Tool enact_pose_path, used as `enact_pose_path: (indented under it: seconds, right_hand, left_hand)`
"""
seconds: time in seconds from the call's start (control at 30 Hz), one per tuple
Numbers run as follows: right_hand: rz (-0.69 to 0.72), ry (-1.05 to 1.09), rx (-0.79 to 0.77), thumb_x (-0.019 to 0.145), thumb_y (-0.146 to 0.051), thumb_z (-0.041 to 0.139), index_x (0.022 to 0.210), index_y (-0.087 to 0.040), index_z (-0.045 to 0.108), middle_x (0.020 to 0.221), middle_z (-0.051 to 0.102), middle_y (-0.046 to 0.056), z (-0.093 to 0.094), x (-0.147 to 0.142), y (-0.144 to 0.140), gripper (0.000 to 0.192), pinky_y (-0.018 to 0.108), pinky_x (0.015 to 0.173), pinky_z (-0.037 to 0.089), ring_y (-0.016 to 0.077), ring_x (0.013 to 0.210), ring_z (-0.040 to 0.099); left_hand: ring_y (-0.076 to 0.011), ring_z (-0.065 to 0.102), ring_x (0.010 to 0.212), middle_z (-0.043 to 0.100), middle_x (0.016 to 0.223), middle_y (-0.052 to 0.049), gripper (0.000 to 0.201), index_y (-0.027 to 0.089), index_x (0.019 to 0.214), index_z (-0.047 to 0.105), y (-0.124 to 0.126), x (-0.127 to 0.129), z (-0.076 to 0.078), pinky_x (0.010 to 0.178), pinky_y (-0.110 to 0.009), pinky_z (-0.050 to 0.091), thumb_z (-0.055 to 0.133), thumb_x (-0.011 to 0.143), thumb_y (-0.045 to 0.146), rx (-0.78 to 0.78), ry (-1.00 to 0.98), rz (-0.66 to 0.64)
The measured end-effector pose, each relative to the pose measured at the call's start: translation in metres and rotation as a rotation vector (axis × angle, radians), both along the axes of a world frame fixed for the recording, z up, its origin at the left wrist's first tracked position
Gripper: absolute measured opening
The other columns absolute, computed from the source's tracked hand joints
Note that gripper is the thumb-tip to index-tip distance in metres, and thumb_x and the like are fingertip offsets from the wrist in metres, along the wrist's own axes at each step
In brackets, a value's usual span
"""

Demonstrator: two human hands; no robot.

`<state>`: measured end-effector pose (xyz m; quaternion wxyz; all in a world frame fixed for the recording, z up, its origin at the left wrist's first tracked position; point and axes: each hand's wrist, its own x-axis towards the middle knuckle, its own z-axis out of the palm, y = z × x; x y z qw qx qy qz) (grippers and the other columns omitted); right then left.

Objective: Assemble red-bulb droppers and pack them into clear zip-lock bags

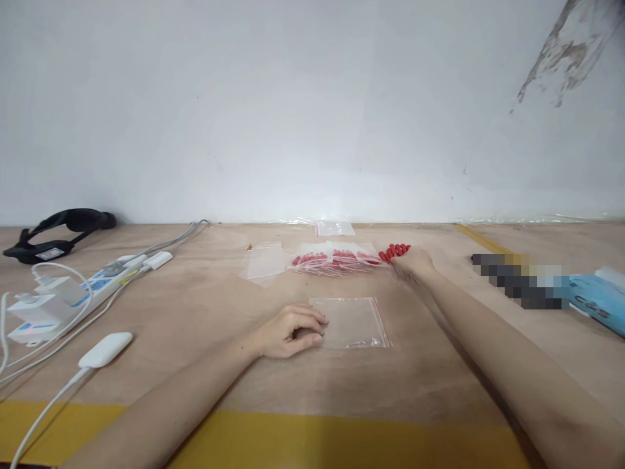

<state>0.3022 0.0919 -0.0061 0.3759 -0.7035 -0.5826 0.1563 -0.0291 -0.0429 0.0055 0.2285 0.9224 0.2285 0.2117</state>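
Observation:
A flat, clear zip bag (349, 324) with a red line along its right edge lies in the middle of the table. My left hand (293, 331) rests at its left edge, fingers loosely bent and the thumb apart, touching the plastic. Farther back, several clear bags holding red pieces (336, 258) lie overlapped in a row. At the right end of that row is a cluster of short red rod-like pieces (394, 252). My right hand (413, 262) is closed at that cluster's right side; its fingertips are partly hidden.
Another clear bag (266, 260) lies left of the row, and a whitish one (334, 228) by the wall. A power strip (100, 283) with cables, a white puck-shaped device (105, 350) and a black headset strap (61, 234) are left. A blue packet (598, 303) sits right.

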Motion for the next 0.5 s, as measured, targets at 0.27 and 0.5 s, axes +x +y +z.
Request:
enact_pose_path:
  seconds: [0.27,0.5]
  right_hand:
    - [0.015,0.106,0.117,0.064,-0.035,0.059,0.067,-0.017,0.055,0.059,0.057,0.003,0.021,-0.002,-0.039,0.019,0.024,0.051,0.039,0.0146,0.057,0.054]
    - [0.276,0.709,0.116,0.058,-0.025,0.067,0.129,-0.023,0.012,0.056,0.049,-0.011,-0.006,-0.036,-0.105,0.090,0.023,0.040,0.047,0.0118,0.043,0.054]
  left_hand:
    - [-0.0179,0.056,0.101,0.060,0.108,-0.008,0.020,0.018,0.097,0.062,0.002,0.005,-0.007,0.089,-0.032,0.042,0.048,0.084,0.025,0.004,0.001,0.038]
    - [-0.0207,0.045,0.116,0.049,0.125,-0.008,0.035,0.022,0.118,0.052,0.002,0.004,-0.008,0.099,-0.039,0.034,0.047,0.084,0.026,0.056,0.069,0.065]
